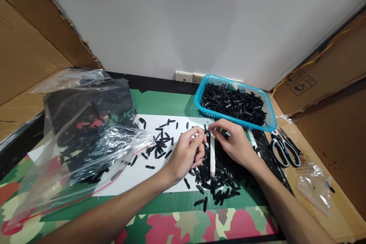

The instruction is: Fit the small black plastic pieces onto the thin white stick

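Near the middle, my left hand is closed, with a small black piece between its thumb and forefinger. My right hand meets it from the right, thumb and forefinger pinched at the same piece; whether they grip it or something finer is too small to tell. Below both hands lies a pile of black pieces, with a white stick standing out among them. More black pieces are scattered over the white sheet to the left.
A blue basket full of black pieces stands behind my right hand. Clear plastic bags holding black pieces cover the left side. Scissors and a small clear bag lie at the right. Cardboard and a wall enclose the table.
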Available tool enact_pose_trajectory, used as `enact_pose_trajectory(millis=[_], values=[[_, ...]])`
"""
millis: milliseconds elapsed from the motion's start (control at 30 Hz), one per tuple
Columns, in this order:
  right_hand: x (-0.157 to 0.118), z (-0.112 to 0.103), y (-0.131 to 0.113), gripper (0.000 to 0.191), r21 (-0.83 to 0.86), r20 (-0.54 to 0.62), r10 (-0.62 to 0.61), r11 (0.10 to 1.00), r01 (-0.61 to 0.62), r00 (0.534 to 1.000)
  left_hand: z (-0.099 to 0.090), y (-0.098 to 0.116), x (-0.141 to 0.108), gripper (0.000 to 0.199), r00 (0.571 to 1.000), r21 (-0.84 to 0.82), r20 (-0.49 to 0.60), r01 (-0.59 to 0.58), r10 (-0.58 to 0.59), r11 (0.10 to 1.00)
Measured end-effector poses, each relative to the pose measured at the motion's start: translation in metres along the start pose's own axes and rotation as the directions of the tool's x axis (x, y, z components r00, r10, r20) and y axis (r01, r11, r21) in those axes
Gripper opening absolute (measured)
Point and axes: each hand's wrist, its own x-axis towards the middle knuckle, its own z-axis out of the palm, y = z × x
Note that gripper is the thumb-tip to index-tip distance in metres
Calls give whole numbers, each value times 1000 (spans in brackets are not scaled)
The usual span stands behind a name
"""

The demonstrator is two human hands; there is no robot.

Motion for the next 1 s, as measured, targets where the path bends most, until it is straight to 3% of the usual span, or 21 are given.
enact_pose_trajectory(millis=[167, 433, 733, 867, 1000], values=[[0, -1, 16, 40, -225, 172, -162, 954, 199, 972, 1, 1, 0, 37, 1000, -4, -18, -6, 6, 1000], [1, -7, 17, 42, -358, 272, -239, 874, 329, 932, 1, -2, 1, 44, 999, -23, -52, -16, 15, 1000], [-1, -6, 13, 39, -259, 178, -258, 919, 298, 949, 2, 1, 2, 41, 999, -17, -49, -16, 15, 1000], [-3, -6, -1, 27, -63, 18, -190, 980, 191, 982, 2, 1, 1, 42, 999, -13, -41, -18, 17, 1000], [-4, -1, -12, 15, 76, -15, -161, 984, 161, 987, 2, -1, 1, 45, 999, -29, -37, -10, 9, 1000]])
